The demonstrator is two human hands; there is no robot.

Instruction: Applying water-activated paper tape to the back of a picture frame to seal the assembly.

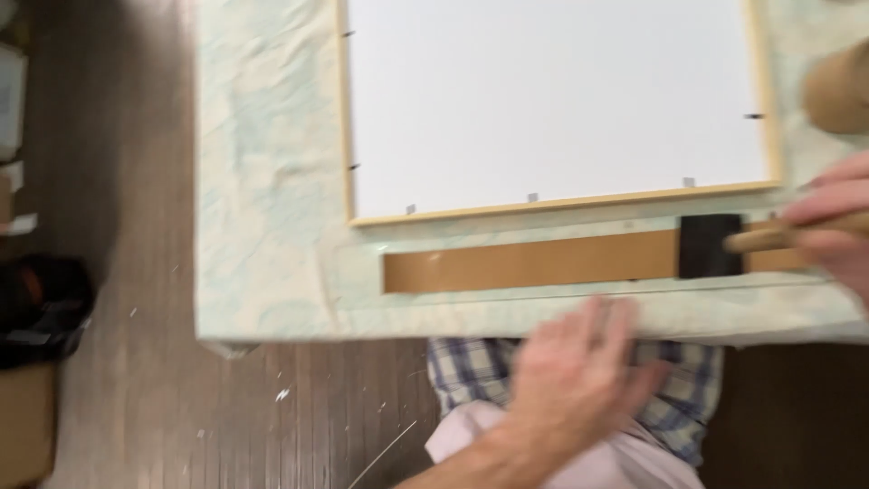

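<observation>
Brown strip (pixel 529 263): we are holding a black foam brush (pixel 715 245) on it with our grasping right hand (pixel 837 222); our left hand (pixel 575 380) is hovering released below it.

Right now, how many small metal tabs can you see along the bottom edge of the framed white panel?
3: one near the lower left corner, one mid-edge, one toward the right. The picture is blurred, so more may be missed.

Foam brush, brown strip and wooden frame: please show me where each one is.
foam brush (pixel 711 245), head view, on its black foam head
brown strip (pixel 529 267), head view, on its middle
wooden frame (pixel 561 204), head view, on its lower edge
</observation>
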